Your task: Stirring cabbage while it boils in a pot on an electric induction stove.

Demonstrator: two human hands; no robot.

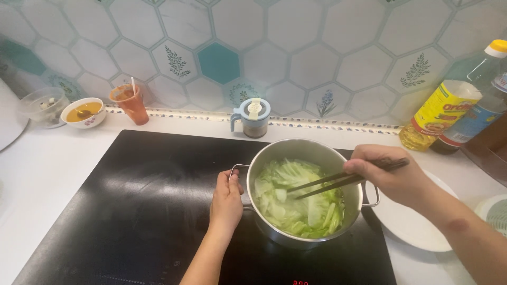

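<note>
A steel pot (317,150) stands on the black induction hob (148,200), filled with pale green cabbage leaves (296,203) in liquid. My left hand (227,200) grips the pot's left wire handle (236,169). My right hand (391,177) holds a pair of dark chopsticks (338,182) whose tips reach down into the cabbage. The pot's right handle (372,198) sits just below my right hand.
A white plate (406,221) lies right of the pot. Two oil and sauce bottles (449,105) stand at the back right. By the tiled wall are a small lidded jar (253,119), an orange cup (129,103), a bowl with sauce (83,112) and a clear container (42,105).
</note>
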